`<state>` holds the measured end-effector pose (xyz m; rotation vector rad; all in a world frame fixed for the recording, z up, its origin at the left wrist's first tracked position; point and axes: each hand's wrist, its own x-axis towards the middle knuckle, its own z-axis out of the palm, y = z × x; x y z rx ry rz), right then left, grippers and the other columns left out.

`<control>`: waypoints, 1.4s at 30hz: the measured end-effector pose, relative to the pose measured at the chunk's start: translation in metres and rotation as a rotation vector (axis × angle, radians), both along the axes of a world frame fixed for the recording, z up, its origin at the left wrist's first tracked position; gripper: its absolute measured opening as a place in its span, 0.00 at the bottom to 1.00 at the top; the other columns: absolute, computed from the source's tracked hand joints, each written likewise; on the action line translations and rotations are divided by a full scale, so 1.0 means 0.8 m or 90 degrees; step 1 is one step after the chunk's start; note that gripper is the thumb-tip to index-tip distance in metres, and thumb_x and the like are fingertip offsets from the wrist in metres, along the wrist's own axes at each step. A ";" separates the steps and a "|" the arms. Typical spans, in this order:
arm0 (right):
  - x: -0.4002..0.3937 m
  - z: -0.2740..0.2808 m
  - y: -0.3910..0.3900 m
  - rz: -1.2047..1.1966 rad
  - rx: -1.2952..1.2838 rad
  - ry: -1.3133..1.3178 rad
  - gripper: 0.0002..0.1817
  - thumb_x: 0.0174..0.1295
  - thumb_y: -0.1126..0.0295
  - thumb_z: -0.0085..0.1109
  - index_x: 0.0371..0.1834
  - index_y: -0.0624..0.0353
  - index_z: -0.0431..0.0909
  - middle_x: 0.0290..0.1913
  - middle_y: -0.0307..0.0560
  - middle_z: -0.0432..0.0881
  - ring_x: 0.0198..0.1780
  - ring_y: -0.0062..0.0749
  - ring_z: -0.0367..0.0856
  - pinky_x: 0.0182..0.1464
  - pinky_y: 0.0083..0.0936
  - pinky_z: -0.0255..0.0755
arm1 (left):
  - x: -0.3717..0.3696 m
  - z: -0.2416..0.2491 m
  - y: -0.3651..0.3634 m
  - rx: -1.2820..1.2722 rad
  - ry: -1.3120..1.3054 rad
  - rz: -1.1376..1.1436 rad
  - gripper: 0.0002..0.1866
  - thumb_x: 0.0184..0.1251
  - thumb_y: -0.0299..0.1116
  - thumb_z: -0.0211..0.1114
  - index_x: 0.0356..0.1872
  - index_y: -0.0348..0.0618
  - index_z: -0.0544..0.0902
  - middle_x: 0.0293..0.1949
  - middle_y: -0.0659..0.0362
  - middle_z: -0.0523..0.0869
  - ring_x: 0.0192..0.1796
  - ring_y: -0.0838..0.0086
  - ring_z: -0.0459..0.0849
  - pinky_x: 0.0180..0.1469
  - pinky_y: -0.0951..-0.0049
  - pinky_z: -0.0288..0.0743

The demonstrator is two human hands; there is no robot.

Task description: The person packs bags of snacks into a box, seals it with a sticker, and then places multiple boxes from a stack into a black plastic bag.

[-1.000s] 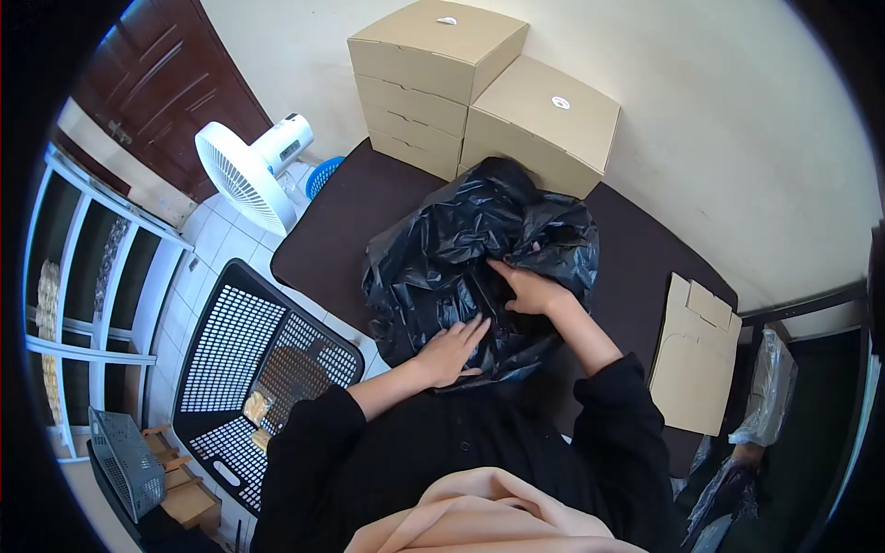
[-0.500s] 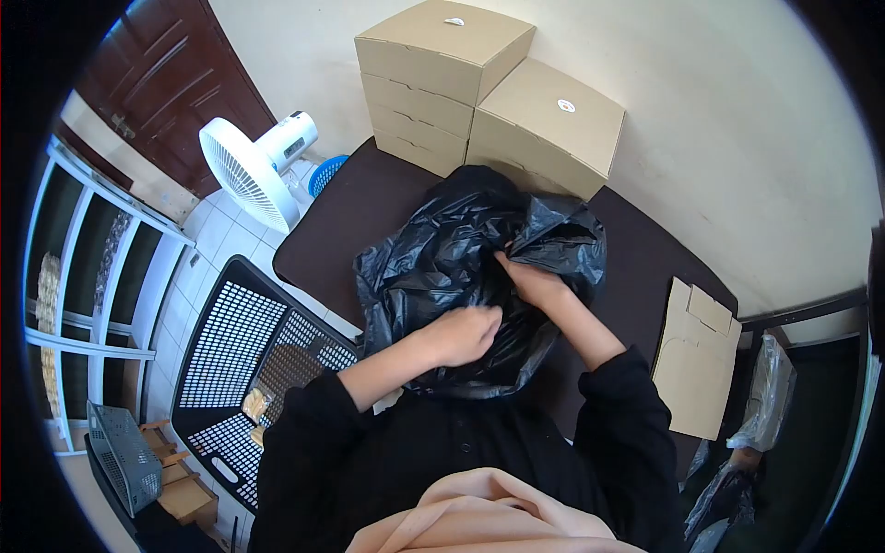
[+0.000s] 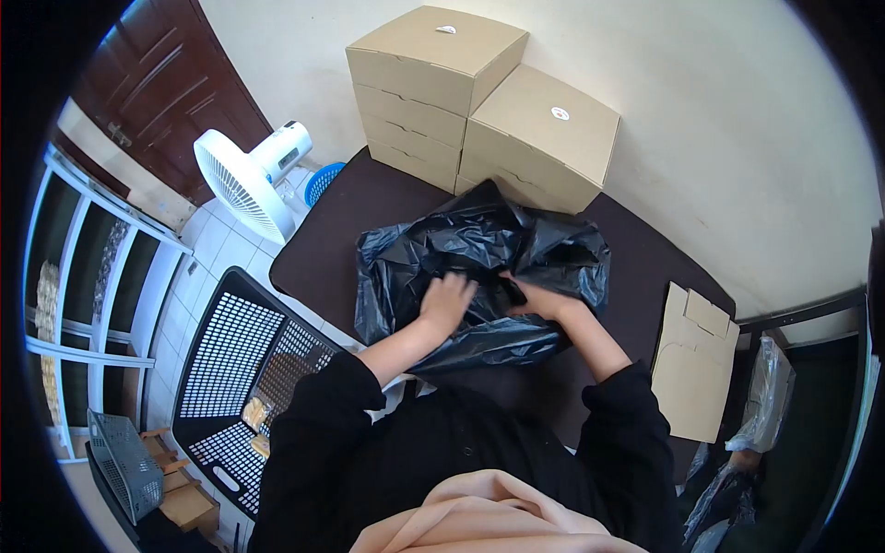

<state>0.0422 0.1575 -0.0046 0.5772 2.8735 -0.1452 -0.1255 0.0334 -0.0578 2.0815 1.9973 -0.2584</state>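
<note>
We see left hand (image 3: 447, 302) flat, fingers spread on black bag (image 3: 479, 267), right hand (image 3: 544, 300) gripping a fold, forearms converging, dark table (image 3: 341, 221).

Closed cardboard boxes (image 3: 489, 101) are stacked at twelve o'clock on the dark tabletop (image 3: 350, 221); a flat cardboard blank (image 3: 696, 359) lies at three. A white fan (image 3: 244, 175), a black perforated crate (image 3: 244, 387) and white shelving (image 3: 83, 304) stand toward nine

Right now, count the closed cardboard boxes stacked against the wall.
5: three in the left stack, two in the right stack, behind the black bag. More may be hidden.
</note>
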 end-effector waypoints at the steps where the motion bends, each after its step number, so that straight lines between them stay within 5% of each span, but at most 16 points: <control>1: -0.008 -0.017 0.008 -0.031 -0.212 0.080 0.32 0.51 0.65 0.58 0.61 0.56 0.61 0.55 0.58 0.69 0.58 0.48 0.66 0.60 0.32 0.57 | 0.004 -0.020 -0.004 0.135 -0.002 -0.079 0.26 0.58 0.37 0.51 0.61 0.57 0.63 0.62 0.56 0.62 0.62 0.57 0.59 0.56 0.42 0.57; 2: -0.015 -0.026 0.013 -0.062 -0.422 0.161 0.30 0.52 0.66 0.57 0.60 0.57 0.61 0.54 0.58 0.69 0.58 0.49 0.66 0.60 0.32 0.57 | 0.010 -0.040 -0.010 0.271 -0.004 -0.159 0.26 0.58 0.37 0.51 0.61 0.61 0.64 0.62 0.56 0.62 0.63 0.56 0.58 0.56 0.41 0.58; 6: -0.028 -0.037 0.024 -0.080 -0.171 0.168 0.29 0.50 0.71 0.53 0.59 0.59 0.62 0.55 0.62 0.68 0.57 0.51 0.67 0.59 0.33 0.58 | 0.025 -0.005 -0.031 -0.118 -0.106 -0.136 0.26 0.61 0.37 0.48 0.63 0.69 0.60 0.69 0.55 0.45 0.68 0.52 0.46 0.56 0.33 0.54; 10: -0.031 -0.055 0.043 -0.061 -0.426 0.084 0.42 0.41 0.67 0.63 0.63 0.60 0.54 0.57 0.63 0.66 0.61 0.50 0.63 0.63 0.30 0.54 | 0.029 -0.067 -0.076 -0.226 -0.348 -0.024 0.28 0.61 0.47 0.46 0.64 0.62 0.58 0.67 0.49 0.48 0.59 0.44 0.66 0.54 0.43 0.64; 12: -0.036 -0.063 0.040 -0.047 -0.444 0.098 0.45 0.38 0.66 0.64 0.64 0.60 0.54 0.58 0.63 0.65 0.61 0.50 0.61 0.64 0.30 0.53 | 0.030 0.028 -0.078 -0.235 -0.342 0.023 0.26 0.61 0.46 0.48 0.60 0.52 0.65 0.62 0.43 0.61 0.52 0.47 0.74 0.53 0.53 0.68; 15: -0.042 -0.044 0.017 -0.040 -0.154 -0.054 0.44 0.37 0.67 0.64 0.63 0.58 0.56 0.58 0.61 0.66 0.61 0.50 0.62 0.62 0.34 0.55 | 0.020 0.095 -0.048 -0.375 -0.337 -0.060 0.17 0.58 0.35 0.52 0.49 0.42 0.75 0.51 0.44 0.74 0.55 0.53 0.72 0.51 0.62 0.71; 17: -0.036 -0.033 0.001 -0.090 -0.181 -0.006 0.43 0.38 0.68 0.63 0.63 0.57 0.57 0.58 0.61 0.66 0.61 0.49 0.62 0.62 0.34 0.55 | 0.011 0.081 -0.040 0.001 -0.425 -0.117 0.08 0.55 0.29 0.56 0.35 0.39 0.73 0.40 0.49 0.74 0.46 0.55 0.73 0.46 0.62 0.70; 19: -0.019 -0.040 -0.018 -0.143 -0.208 0.039 0.41 0.39 0.68 0.62 0.63 0.56 0.58 0.57 0.60 0.67 0.61 0.49 0.62 0.62 0.35 0.56 | -0.002 0.081 -0.030 0.204 -0.380 -0.059 0.17 0.47 0.34 0.66 0.35 0.41 0.69 0.40 0.51 0.69 0.45 0.56 0.69 0.45 0.62 0.70; 22: 0.021 -0.082 -0.037 -0.186 -0.025 -0.025 0.38 0.42 0.70 0.63 0.62 0.52 0.59 0.61 0.58 0.62 0.63 0.50 0.58 0.64 0.35 0.53 | -0.027 0.050 -0.024 0.092 -0.098 0.006 0.45 0.35 0.45 0.73 0.58 0.42 0.61 0.57 0.49 0.62 0.58 0.54 0.61 0.55 0.61 0.66; 24: 0.024 -0.078 -0.037 -0.186 -0.038 -0.018 0.38 0.43 0.70 0.62 0.62 0.52 0.59 0.61 0.58 0.62 0.63 0.50 0.58 0.64 0.35 0.53 | -0.050 0.028 -0.016 -0.043 -0.128 0.047 0.56 0.27 0.49 0.76 0.63 0.43 0.54 0.62 0.49 0.57 0.64 0.52 0.54 0.62 0.60 0.61; 28: 0.022 -0.059 -0.040 -0.171 -0.097 0.015 0.38 0.44 0.71 0.62 0.62 0.52 0.59 0.61 0.58 0.62 0.63 0.50 0.58 0.64 0.35 0.52 | -0.054 0.036 -0.005 -0.139 -0.060 0.066 0.60 0.24 0.50 0.77 0.63 0.43 0.53 0.62 0.47 0.56 0.67 0.50 0.49 0.63 0.58 0.58; 32: 0.011 -0.036 -0.034 -0.147 -0.153 0.048 0.38 0.45 0.71 0.61 0.63 0.52 0.58 0.61 0.58 0.62 0.64 0.49 0.58 0.64 0.35 0.52 | -0.018 0.069 -0.025 0.043 0.009 0.033 0.49 0.32 0.45 0.75 0.60 0.41 0.60 0.56 0.49 0.63 0.60 0.56 0.61 0.59 0.59 0.61; 34: 0.008 -0.032 -0.034 -0.139 -0.188 0.061 0.38 0.45 0.72 0.60 0.63 0.51 0.58 0.61 0.57 0.62 0.64 0.49 0.58 0.64 0.35 0.52 | -0.002 0.087 -0.031 0.076 -0.163 -0.090 0.34 0.43 0.38 0.68 0.54 0.41 0.67 0.53 0.52 0.68 0.57 0.58 0.64 0.54 0.61 0.62; 36: 0.002 -0.044 -0.027 -0.136 -0.206 0.068 0.37 0.45 0.72 0.60 0.63 0.51 0.57 0.61 0.57 0.62 0.64 0.49 0.58 0.64 0.35 0.52 | 0.009 0.017 -0.049 0.233 -0.151 -0.231 0.26 0.49 0.35 0.62 0.54 0.46 0.70 0.57 0.55 0.66 0.61 0.59 0.61 0.54 0.58 0.61; 38: -0.010 -0.081 -0.007 -0.049 -0.429 0.175 0.38 0.47 0.73 0.58 0.65 0.51 0.55 0.63 0.57 0.59 0.65 0.48 0.56 0.66 0.33 0.48 | 0.014 0.022 -0.064 0.163 -0.089 -0.210 0.24 0.60 0.31 0.50 0.59 0.57 0.65 0.63 0.55 0.60 0.65 0.53 0.55 0.57 0.52 0.61; 42: -0.004 -0.113 0.027 -0.144 -0.282 -0.071 0.56 0.27 0.46 0.71 0.63 0.55 0.56 0.64 0.57 0.58 0.65 0.47 0.55 0.66 0.32 0.49 | 0.005 0.041 -0.063 -0.207 -0.092 -0.105 0.28 0.63 0.34 0.48 0.63 0.74 0.58 0.69 0.57 0.43 0.69 0.46 0.43 0.62 0.43 0.54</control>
